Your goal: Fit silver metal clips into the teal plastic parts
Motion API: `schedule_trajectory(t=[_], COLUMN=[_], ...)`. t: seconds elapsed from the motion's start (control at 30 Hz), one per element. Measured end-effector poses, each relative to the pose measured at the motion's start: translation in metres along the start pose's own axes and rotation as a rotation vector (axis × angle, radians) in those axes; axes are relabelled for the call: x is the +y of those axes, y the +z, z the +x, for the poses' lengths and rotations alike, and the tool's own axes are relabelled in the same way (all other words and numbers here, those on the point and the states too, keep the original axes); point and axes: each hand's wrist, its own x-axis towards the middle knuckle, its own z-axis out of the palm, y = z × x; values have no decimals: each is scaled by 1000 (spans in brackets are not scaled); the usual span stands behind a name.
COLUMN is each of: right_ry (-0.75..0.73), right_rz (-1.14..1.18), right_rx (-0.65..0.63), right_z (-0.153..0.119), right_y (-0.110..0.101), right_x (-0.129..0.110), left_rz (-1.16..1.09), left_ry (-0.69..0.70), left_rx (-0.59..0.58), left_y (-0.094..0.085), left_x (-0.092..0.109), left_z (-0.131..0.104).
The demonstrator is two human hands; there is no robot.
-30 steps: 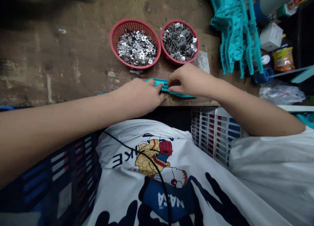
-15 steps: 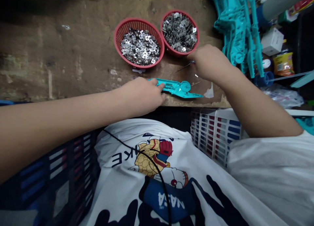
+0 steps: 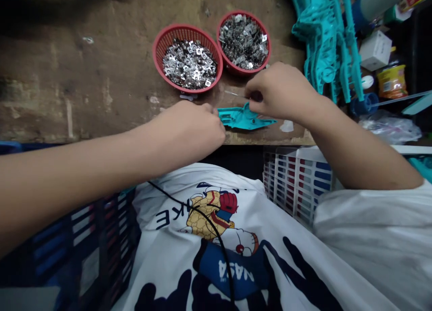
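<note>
A turquoise plastic part point(image 3: 241, 118) lies along the near edge of the wooden table. My left hand point(image 3: 199, 130) grips its left end, with the fingertips partly hidden behind the hand. Over the part's right half is my right hand point(image 3: 281, 92), its thumb and forefinger pinched around a thin metal rod-like tool point(image 3: 235, 94) that points left. The tool's held end is hidden in the fingers. Just beyond the hands stand two red baskets: the left basket point(image 3: 156, 54) holds shiny flat metal clips point(image 3: 192, 65), the right basket point(image 3: 269, 43) darker metal pieces point(image 3: 243, 43).
Turquoise plastic mouldings point(image 3: 324, 41) are stacked at the right, beside a white box point(image 3: 376, 50) and a yellow-labelled bottle point(image 3: 392, 80). A white crate point(image 3: 295, 180) stands below the table edge at right, a dark blue crate point(image 3: 101, 239) at left. A black cable point(image 3: 219, 239) crosses my shirt.
My right hand has moved left and closer to me with the thin tool, from beside the right basket to over the plastic part. The part has tilted a little under my left hand.
</note>
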Motion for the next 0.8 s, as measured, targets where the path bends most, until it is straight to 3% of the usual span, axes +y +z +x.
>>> schedule_trajectory(t=[0.1, 0.23, 0.4, 0.6, 0.8], right_ry=[-52, -134, -95, -133, -207], right_rz=[19, 35, 73, 25, 99], right_rx=[26, -49, -110, -140, -75], right_z=[-5, -3, 0, 1, 2], right_y=[-6, -1, 9, 8, 11], right_x=[-9, -17, -29, -32, -29], left_rz=[35, 35, 36, -67, -57], left_ry=[-33, -67, -58, 4, -103], left_rx=[-4, -60, -126, -62, -87], left_y=[-2, 4, 7, 5, 16], left_x=[3, 3, 0, -1, -5], left_z=[-7, -12, -16, -13, -3])
